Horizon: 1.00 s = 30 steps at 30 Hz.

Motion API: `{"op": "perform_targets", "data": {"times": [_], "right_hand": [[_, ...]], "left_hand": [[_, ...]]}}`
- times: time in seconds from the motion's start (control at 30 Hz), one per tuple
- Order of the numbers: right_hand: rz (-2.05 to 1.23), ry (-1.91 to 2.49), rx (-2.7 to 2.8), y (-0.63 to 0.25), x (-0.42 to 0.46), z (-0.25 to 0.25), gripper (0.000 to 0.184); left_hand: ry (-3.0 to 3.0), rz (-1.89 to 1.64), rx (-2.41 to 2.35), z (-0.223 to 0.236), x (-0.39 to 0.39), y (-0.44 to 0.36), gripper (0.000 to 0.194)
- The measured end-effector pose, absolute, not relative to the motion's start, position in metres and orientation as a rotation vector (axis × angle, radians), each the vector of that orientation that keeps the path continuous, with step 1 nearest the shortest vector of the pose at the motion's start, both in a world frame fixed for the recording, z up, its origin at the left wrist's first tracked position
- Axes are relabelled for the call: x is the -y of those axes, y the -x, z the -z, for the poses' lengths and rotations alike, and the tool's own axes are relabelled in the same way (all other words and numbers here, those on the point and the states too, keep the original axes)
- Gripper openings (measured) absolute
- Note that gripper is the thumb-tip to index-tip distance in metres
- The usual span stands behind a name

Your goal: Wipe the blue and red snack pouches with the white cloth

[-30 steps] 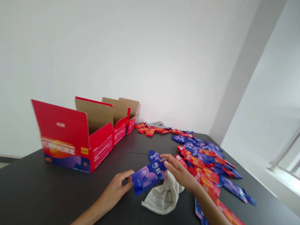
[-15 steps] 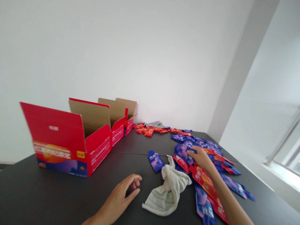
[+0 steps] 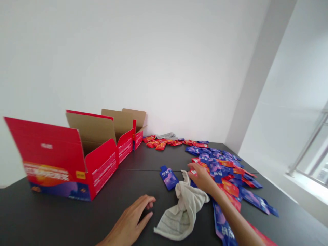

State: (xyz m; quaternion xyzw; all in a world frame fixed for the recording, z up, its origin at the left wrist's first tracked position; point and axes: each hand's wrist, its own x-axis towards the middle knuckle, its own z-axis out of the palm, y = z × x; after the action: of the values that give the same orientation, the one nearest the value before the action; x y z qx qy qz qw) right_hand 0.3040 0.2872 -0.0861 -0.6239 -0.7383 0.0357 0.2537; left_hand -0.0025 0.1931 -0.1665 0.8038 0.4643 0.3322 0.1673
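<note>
My left hand [image 3: 134, 218] hovers low over the dark table, thumb apart from loosely curled fingers, holding nothing. Just right of it lies a crumpled grey-white cloth [image 3: 183, 208] with a twisted upper end. My right hand [image 3: 201, 176] is beside that twisted end, at the near left edge of the pouch pile. Its thumb and forefinger are apart, and nothing shows between them. A single blue pouch [image 3: 169, 177] lies flat left of these fingertips. Red pouches [image 3: 229, 187] and blue pouches [image 3: 217, 168] overlap around and beyond my right wrist. My forearm hides part of the pile.
Several open red cardboard boxes [image 3: 85, 167] stand in a row on the left, lids raised. Along the back wall lie more red pouches [image 3: 161, 145] and a grey cloth [image 3: 166, 136]. A window with a metal rail [image 3: 307, 147] is at the right.
My right hand has moved left and toward me, off the blue pouch it was touching; that pouch now rests in the pile. The view has shifted slightly right. My left hand stays put.
</note>
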Motion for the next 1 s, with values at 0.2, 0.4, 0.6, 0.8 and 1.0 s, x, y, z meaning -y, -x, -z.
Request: {"op": "perform_targets", "data": {"times": [0.2, 0.4, 0.6, 0.8, 1.0], "right_hand": [[-0.225, 1.518, 2.315, -0.23, -0.283, 0.118, 0.036], [-0.253, 1.313, 2.524, -0.222, -0.281, 0.126, 0.044], [-0.411, 0.89, 2.657, -0.22, -0.26, 0.115, 0.06], [-0.413, 0.908, 2.671, -0.215, -0.251, 0.12, 0.076], [-0.417, 1.358, 2.744, -0.263, -0.248, 0.122, 0.113]], "left_hand": [[-2.297, -0.942, -1.345, 0.166, -0.192, 0.003, 0.025], [-2.346, -1.024, -1.444, 0.166, -0.198, 0.007, 0.029], [-2.457, -0.948, -1.607, 0.179, -0.208, 0.026, 0.06], [-2.418, -0.755, -1.515, 0.175, -0.206, 0.028, 0.055], [-2.106, -0.665, -1.692, 0.16, -0.202, 0.019, 0.049]]}}
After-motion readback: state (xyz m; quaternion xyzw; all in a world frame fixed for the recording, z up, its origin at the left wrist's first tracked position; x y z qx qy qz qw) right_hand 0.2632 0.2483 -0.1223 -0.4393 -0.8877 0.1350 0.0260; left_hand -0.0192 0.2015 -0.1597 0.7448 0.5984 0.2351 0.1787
